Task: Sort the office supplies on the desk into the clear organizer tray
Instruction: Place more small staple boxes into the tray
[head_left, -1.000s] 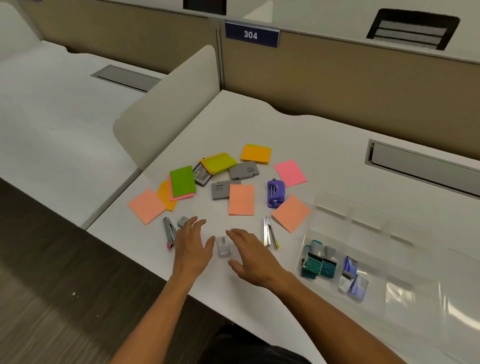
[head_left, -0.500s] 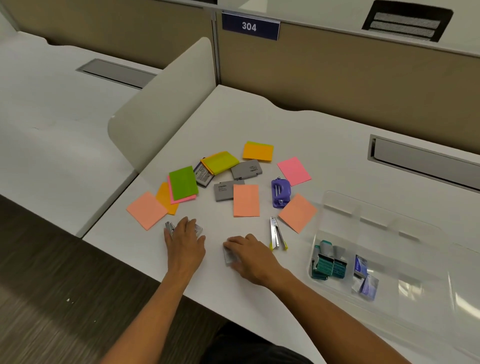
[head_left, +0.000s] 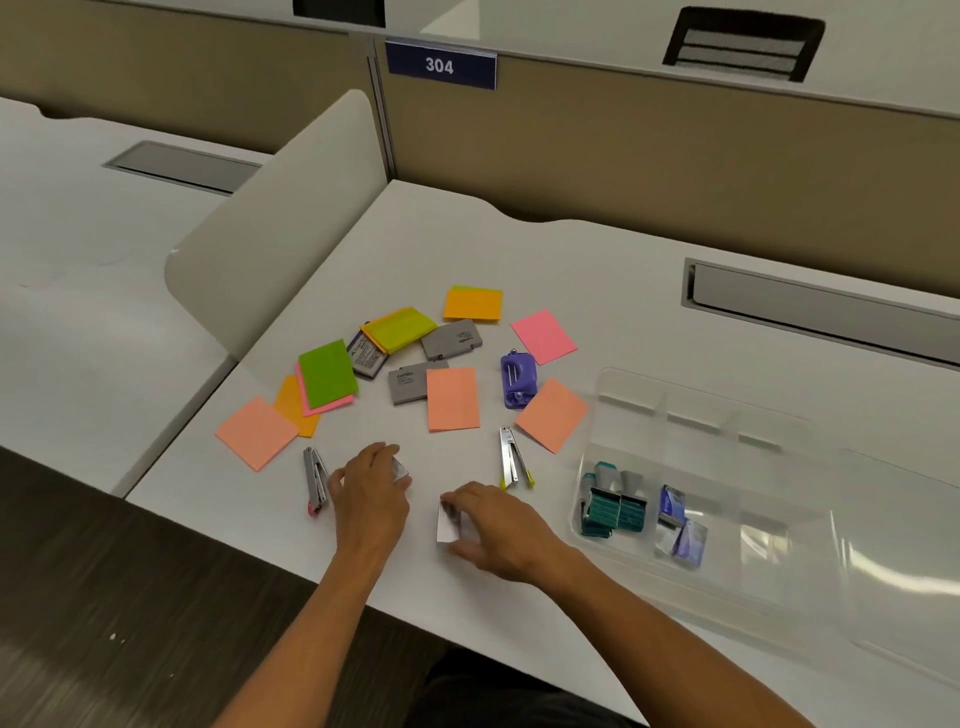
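The sorting is only partly done, judging by how things lie. The clear organizer tray (head_left: 779, 457) sits at about four o'clock on the white surface (head_left: 597, 270), and only its two nearest compartments hold anything: a cluster of teal staple boxes (head_left: 615, 506) in the leftmost one and a few blue-and-white packets (head_left: 680, 525) in the one beside it; the other compartments look bare. Most supplies lie loose around the middle of the surface: sticky-note pads in salmon (head_left: 452, 399), pink (head_left: 544, 336), orange (head_left: 474, 303), yellow (head_left: 399, 327) and green (head_left: 327, 373), two grey cases (head_left: 451, 340), a purple hole punch (head_left: 518, 379), and two small staplers, one at about eight o'clock (head_left: 315, 480) and one with yellow tips (head_left: 511, 460) near the tray's left edge. At six o'clock, both hands are at work. The left hand (head_left: 371, 493) is curled over a small silvery item (head_left: 400, 467) resting on the surface; its grip looks closed round it, though the fingers hide most of it. The right hand (head_left: 498, 525) pinches a small white box (head_left: 448, 522) between thumb and fingers, tilted up on edge, well left of the tray. These two pieces look like the current pick, with the notes, cases, punch and staplers left to sort.
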